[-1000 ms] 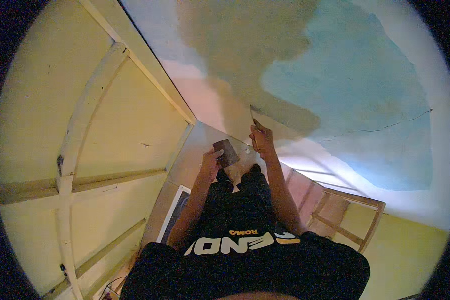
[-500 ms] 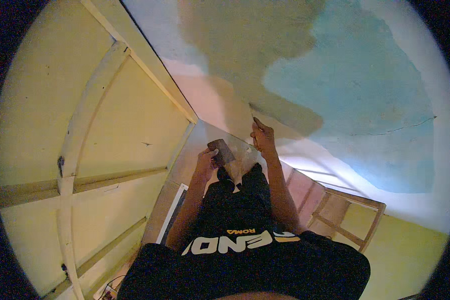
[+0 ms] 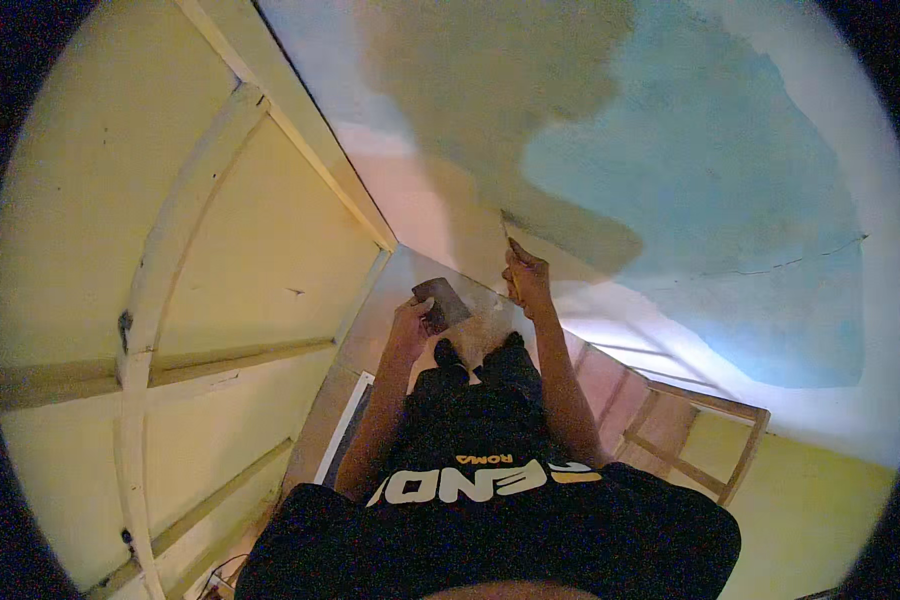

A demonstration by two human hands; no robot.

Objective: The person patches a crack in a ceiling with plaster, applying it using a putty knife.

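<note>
At 9 o'clock stands a yellow panelled wall [image 3: 230, 240]. Near centre, the left hand [image 3: 410, 318] has its fingers clamped on the 8 o'clock side of a dark flat plate [image 3: 449, 304], probably leaving its face free. Toward 3 o'clock, the right hand's [image 3: 527, 280] fingers wrap a thin tool [image 3: 506, 228] angled to 11 o'clock, 1 finger forward, seemingly for control, before a blue-patched wall [image 3: 710, 200].

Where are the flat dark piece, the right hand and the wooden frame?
Flat dark piece [image 3: 446, 303]: head view, its flat face.
Right hand [image 3: 528, 281]: head view, middle of hand.
Wooden frame [image 3: 748, 453]: head view, right bar.
</note>
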